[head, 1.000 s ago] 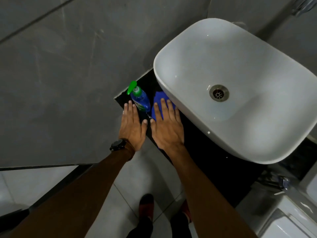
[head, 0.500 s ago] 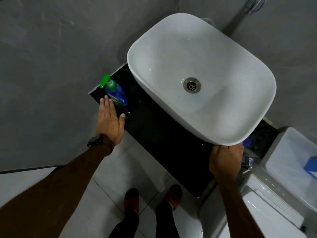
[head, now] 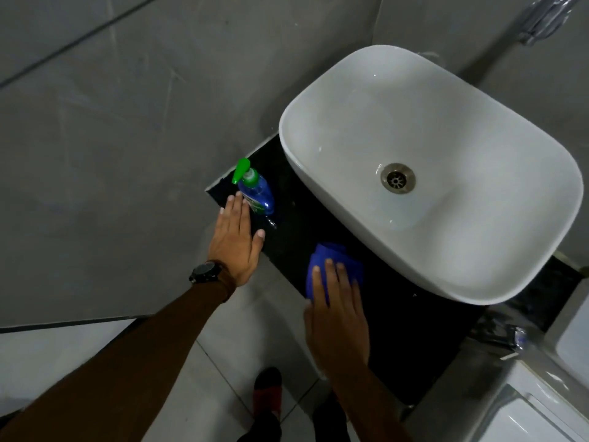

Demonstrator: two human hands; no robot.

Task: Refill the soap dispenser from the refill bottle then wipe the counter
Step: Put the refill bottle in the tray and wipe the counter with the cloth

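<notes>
Black and glossy, the tabletop (head: 398,317) runs under a white basin (head: 446,256) whose metal drain (head: 397,178) sits near the bowl's middle. At the far left corner of the dark slab stands the soap dispenser (head: 257,192), a blue bottle with a green pump head, upright and close to the grey wall.

The left hand (head: 236,243) lies flat with its fingers together and stretched forward, palm down on the slab's left edge; its fingertips reach the base of the dispenser and seem to touch it, though its grip closes on nothing. A dark watch (head: 205,272) sits on that wrist above a brown sleeve.

The right hand (head: 338,317) presses flat on a blue cloth (head: 334,266), fingers spread slightly over the fabric, which is bunched against the tabletop just in front of the basin's near rim. Its grip is a flat press rather than a pinch. Cloth and dispenser are well apart, with bare black surface between them.

Below the slab, pale floor tiles show, and a red shoe (head: 267,390) stands on them. No refill bottle can be made out here.
</notes>
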